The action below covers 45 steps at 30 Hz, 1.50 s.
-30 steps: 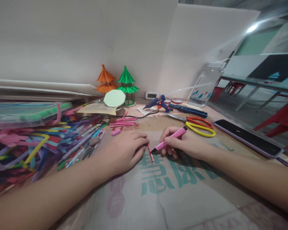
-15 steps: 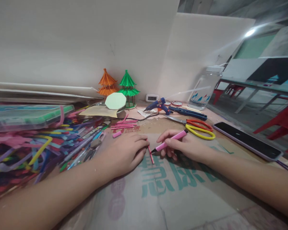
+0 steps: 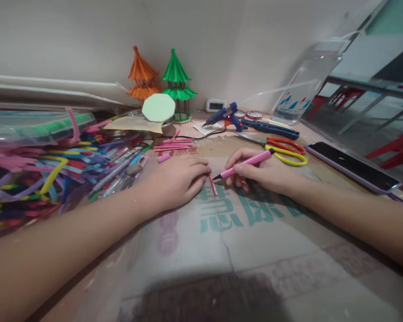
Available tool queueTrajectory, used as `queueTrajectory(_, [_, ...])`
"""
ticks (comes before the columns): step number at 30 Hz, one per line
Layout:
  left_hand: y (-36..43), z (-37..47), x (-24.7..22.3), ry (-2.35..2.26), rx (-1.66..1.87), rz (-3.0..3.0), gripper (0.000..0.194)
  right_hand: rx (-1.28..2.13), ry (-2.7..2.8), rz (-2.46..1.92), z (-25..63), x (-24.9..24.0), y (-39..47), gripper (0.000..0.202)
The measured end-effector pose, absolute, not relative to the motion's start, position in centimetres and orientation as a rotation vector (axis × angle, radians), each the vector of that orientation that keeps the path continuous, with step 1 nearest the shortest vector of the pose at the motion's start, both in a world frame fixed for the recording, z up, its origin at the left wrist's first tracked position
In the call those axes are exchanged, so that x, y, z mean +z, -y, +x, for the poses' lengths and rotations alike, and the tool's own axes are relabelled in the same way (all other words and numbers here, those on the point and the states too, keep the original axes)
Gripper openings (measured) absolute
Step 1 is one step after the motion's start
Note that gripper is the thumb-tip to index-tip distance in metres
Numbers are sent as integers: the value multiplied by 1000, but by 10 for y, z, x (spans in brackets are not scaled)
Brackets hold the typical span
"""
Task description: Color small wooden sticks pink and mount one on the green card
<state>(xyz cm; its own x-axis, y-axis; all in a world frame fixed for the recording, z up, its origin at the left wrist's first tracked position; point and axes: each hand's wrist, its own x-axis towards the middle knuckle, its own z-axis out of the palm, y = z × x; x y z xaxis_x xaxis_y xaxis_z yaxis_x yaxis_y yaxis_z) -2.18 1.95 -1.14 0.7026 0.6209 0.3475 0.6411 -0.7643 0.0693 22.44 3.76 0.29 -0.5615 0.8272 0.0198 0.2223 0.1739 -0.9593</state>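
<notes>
A thin pink stick (image 3: 213, 184) lies on the printed cardboard sheet (image 3: 195, 264), its far end pinned under the fingertips of my left hand (image 3: 184, 179). My right hand (image 3: 255, 170) grips a pink marker (image 3: 246, 163), whose black tip touches or nearly touches the stick's side. The marker's pink cap (image 3: 164, 157) rests beyond my left hand. Behind it is a small pile of pink sticks (image 3: 174, 144).
Scissors (image 3: 285, 150), a blue glue gun (image 3: 223, 115), a blue cutter (image 3: 272, 129) and a phone (image 3: 354, 166) lie at the right. Orange (image 3: 143, 74) and green (image 3: 177, 76) pagoda models stand behind. Pipe cleaners (image 3: 30, 174) crowd the left. A clear bottle (image 3: 298, 94) stands back right.
The view has tilted down, so everything sits higher in the picture. My left fingers still hold the stick down, and the marker tip stays at it with little visible shift.
</notes>
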Motion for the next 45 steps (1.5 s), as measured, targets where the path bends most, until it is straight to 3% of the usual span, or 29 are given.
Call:
queueTrajectory(11, [-21,-24,-15,1018,-577,-2812,36,1276,1966,-988,223,8,-33,21])
queueTrajectory(45, [-22,-24,-16,1017,-566,-2803,35,1412,2049,-943,226,10,-33,23])
